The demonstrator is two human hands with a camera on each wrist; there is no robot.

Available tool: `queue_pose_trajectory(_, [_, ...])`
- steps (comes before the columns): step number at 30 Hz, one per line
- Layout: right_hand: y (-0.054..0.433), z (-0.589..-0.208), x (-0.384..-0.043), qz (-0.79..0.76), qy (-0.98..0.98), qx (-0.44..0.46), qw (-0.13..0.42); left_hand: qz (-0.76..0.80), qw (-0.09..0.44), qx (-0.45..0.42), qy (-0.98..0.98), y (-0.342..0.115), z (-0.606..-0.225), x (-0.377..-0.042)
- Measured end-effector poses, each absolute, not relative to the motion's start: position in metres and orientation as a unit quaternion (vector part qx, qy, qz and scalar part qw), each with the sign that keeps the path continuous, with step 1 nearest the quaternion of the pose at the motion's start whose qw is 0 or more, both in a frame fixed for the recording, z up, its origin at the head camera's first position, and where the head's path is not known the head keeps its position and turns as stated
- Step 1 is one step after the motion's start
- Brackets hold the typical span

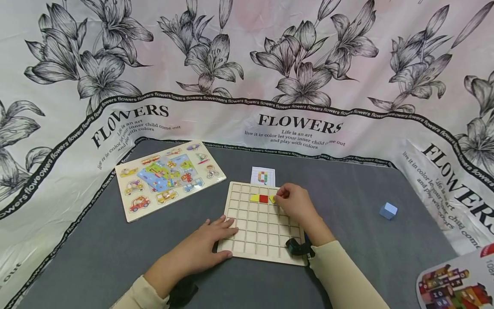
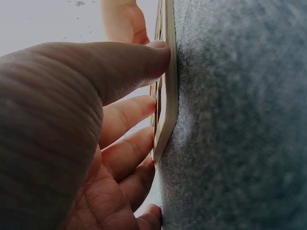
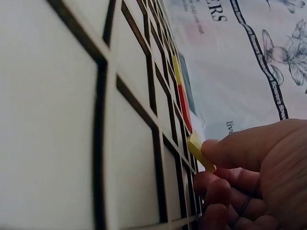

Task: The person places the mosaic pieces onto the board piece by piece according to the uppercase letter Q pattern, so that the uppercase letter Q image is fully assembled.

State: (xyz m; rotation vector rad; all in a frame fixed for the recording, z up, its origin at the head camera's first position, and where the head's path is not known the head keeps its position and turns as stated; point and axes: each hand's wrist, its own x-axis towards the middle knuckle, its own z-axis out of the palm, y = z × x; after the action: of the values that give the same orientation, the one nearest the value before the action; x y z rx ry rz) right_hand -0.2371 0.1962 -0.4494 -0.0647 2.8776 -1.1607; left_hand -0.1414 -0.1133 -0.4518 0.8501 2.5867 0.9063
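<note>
A wooden grid board (image 1: pixel 256 236) lies on the grey table, with a yellow tile (image 1: pixel 254 198) and a red tile (image 1: pixel 263 199) side by side in one of its upper rows. My right hand (image 1: pixel 299 206) pinches another yellow tile (image 3: pixel 201 153) between thumb and finger, tilted at the cell just right of the red one. Along the board's lower left edge rests my left hand (image 1: pixel 200 244), its fingers spread and the thumb (image 2: pixel 156 57) touching the rim. Behind the board, a small pattern card (image 1: pixel 263 176) shows a ring of coloured squares, its lower end covered by the board.
A wooden picture puzzle board (image 1: pixel 170 180) with vehicle pictures lies at the back left. To the right stands a blue cube (image 1: pixel 388 210). A printed container (image 1: pixel 455 283) fills the lower right corner. A flower-print sheet (image 1: pixel 293 141) borders the table at the back and sides.
</note>
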Motion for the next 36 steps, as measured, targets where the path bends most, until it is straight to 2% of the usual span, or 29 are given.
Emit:
queue_pose_trajectory(9, [0.191, -0.451, -0.234, -0.357, 0.933, -0.022, 0.025, 0.318, 0.15, 0.28, 0.893, -0.114, -0.452, -0.14])
queue_pose_trajectory(29, [0.19, -0.449, -0.234, -0.361, 0.931, -0.048, 0.034, 0.313, 0.145, 0.284, 0.895, -0.113, -0.452, -0.141])
queue_pose_trajectory(33, [0.2, -0.439, -0.235, -0.381, 0.923, -0.05, 0.036, 0.312, 0.144, 0.285, 0.895, -0.113, -0.451, -0.141])
queue_pose_trajectory(36, [0.222, -0.42, -0.233, -0.402, 0.914, -0.041, 0.011, 0.31, 0.143, 0.287, 0.895, -0.113, -0.451, -0.141])
